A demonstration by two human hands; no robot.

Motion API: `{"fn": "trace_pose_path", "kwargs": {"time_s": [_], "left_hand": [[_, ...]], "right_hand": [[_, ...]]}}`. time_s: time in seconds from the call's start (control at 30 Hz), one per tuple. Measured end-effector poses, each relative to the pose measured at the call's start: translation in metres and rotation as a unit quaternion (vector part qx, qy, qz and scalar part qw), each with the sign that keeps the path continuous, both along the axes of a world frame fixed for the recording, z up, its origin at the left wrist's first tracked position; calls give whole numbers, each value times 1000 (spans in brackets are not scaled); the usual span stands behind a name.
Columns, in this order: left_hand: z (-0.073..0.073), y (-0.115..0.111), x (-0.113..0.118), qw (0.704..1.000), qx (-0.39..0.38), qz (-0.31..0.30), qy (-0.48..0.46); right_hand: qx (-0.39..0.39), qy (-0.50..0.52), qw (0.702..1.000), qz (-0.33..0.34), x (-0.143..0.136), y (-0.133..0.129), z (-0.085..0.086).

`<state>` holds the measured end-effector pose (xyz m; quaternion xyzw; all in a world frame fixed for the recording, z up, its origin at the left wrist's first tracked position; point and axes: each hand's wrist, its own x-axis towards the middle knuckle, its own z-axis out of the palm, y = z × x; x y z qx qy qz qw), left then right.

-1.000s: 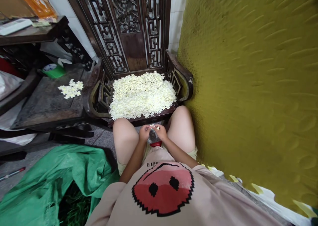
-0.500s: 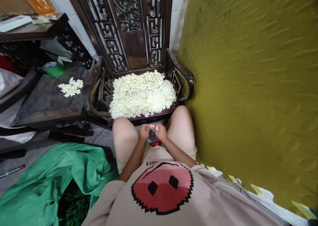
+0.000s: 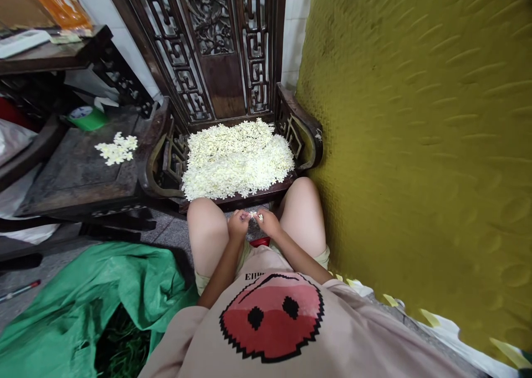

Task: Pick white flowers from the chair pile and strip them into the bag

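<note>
Between my knees, my left hand (image 3: 238, 223) and my right hand (image 3: 268, 223) meet close together. Both have their fingers pinched around small white flowers (image 3: 252, 215), one between the fingertips and another against the right fingers. Just beyond my knees, a thick layer of white blossoms (image 3: 239, 159) covers the seat of a dark carved wooden chair (image 3: 226, 84). On the seat of the neighbouring chair (image 3: 87, 173), at the left, lies a small cluster of white flowers (image 3: 117, 148).
A green tape roll (image 3: 88, 118) sits behind the small cluster. An open green sack (image 3: 137, 272) with dark green contents is at the lower left. A large yellow-green textured mat (image 3: 415, 145) stands along the right. Something red (image 3: 260, 242) shows below my hands.
My hands have shifted slightly left and down in the picture, the left one a bit more. They still pinch small flowers. The whole view has moved slightly.
</note>
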<state>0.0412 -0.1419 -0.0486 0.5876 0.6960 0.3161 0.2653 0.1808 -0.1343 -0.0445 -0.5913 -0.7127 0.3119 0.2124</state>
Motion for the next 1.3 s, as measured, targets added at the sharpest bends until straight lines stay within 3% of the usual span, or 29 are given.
{"fn": "trace_pose_path", "kwargs": {"time_s": [0.37, 0.53, 0.7, 0.9, 1.07, 1.2, 1.3], "left_hand": [[-1, -1, 8, 997, 9, 21, 72], [-4, -2, 8, 996, 23, 38, 72], [-8, -4, 14, 994, 21, 13, 107], [-19, 2, 16, 997, 9, 81, -4], [-22, 9, 10, 985, -28, 61, -158], [-21, 7, 8, 997, 20, 48, -55], [-22, 5, 8, 999, 27, 1, 22]], "right_hand": [[39, -61, 997, -24, -9, 0, 2], [74, -62, 995, -37, -15, -4, -4], [47, -54, 996, -57, -15, -4, -13], [30, -86, 995, -30, -19, -3, -17], [26, -29, 998, -41, -14, -4, -16], [18, 31, 996, -82, -9, 1, -14], [18, 29, 997, -63, -6, 4, -11]]}}
